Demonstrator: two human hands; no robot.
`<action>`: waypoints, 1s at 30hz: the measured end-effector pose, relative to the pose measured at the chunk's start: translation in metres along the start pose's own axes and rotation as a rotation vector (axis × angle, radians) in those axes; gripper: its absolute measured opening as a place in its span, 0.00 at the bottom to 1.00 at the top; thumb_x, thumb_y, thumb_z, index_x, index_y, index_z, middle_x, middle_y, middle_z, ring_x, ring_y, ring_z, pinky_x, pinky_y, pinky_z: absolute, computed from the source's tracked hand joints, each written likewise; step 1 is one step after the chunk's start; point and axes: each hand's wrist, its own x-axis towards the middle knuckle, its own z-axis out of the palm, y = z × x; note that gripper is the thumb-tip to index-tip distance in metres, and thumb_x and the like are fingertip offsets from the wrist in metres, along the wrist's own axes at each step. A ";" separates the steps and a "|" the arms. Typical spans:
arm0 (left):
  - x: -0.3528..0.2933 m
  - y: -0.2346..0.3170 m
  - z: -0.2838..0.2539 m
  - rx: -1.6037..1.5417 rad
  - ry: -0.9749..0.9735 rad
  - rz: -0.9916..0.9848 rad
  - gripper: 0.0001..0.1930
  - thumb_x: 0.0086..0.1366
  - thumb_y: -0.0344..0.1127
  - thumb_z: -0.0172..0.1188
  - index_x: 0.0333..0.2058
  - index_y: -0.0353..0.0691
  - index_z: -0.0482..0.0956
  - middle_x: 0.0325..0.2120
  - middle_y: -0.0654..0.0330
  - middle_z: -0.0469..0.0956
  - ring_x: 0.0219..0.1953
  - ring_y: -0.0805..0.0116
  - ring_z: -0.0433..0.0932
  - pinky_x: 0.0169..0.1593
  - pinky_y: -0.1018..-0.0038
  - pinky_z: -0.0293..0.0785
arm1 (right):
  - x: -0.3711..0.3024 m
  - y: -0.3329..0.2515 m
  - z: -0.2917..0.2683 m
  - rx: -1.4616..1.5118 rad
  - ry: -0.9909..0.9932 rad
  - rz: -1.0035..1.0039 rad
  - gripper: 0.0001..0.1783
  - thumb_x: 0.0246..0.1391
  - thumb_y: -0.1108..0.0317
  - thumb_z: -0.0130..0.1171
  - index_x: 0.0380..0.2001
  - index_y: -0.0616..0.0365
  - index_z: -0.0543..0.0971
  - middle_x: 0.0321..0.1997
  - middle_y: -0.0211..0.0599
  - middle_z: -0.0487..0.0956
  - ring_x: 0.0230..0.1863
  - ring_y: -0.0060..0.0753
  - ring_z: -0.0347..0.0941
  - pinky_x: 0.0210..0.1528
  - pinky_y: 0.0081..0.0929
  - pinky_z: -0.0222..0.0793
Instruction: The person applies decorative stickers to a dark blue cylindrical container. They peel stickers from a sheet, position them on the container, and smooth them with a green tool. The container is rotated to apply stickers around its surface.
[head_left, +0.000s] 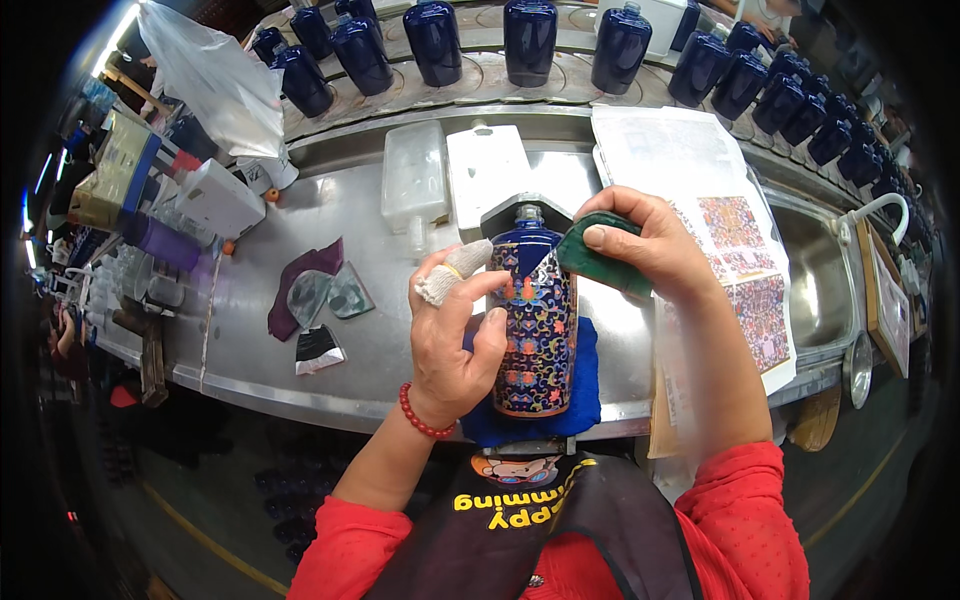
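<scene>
A dark blue glass bottle (pixel 536 345) with a colourful floral decal leans in front of me, its neck pointing away. My left hand (pixel 455 335) is at its left side, fingers apart, with fingertips against or close to the decal. A whitish cloth finger cover (pixel 455 276) with a yellow band sits on one of those fingers. In my right hand (pixel 648 240) a dark green flexible pad (pixel 600 255) is pinched between thumb and fingers, its edge by the bottle's right shoulder. Beneath the bottle lies a blue cloth (pixel 587 385) at the table's near edge.
Printed decal sheets (pixel 745 240) lie to the right, beside a metal basin (pixel 820 290). Left on the steel table (pixel 240 330) are purple and clear scraps (pixel 300 285). Farther off stand a clear container (pixel 415 175) and a white one (pixel 485 170). Plain blue bottles (pixel 530 45) line the conveyor.
</scene>
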 end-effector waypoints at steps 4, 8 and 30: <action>-0.003 0.000 0.001 0.001 0.009 -0.009 0.18 0.58 0.26 0.58 0.48 0.37 0.80 0.46 0.51 0.80 0.61 0.42 0.66 0.65 0.53 0.61 | 0.001 -0.007 -0.002 -0.089 -0.027 0.003 0.17 0.58 0.59 0.69 0.44 0.60 0.80 0.36 0.28 0.82 0.35 0.16 0.76 0.37 0.16 0.74; -0.005 0.001 0.001 -0.002 0.007 -0.016 0.18 0.58 0.26 0.58 0.48 0.37 0.80 0.46 0.51 0.80 0.61 0.42 0.65 0.65 0.53 0.61 | 0.002 -0.009 -0.001 -0.130 -0.041 -0.016 0.18 0.58 0.58 0.69 0.44 0.59 0.80 0.35 0.27 0.81 0.34 0.15 0.76 0.36 0.15 0.73; 0.007 0.007 -0.002 0.331 -0.281 0.018 0.29 0.70 0.62 0.54 0.62 0.53 0.78 0.63 0.45 0.69 0.68 0.43 0.50 0.70 0.41 0.39 | -0.019 -0.007 0.011 -0.239 0.316 -0.127 0.16 0.61 0.62 0.66 0.46 0.61 0.79 0.37 0.32 0.81 0.35 0.18 0.76 0.35 0.17 0.71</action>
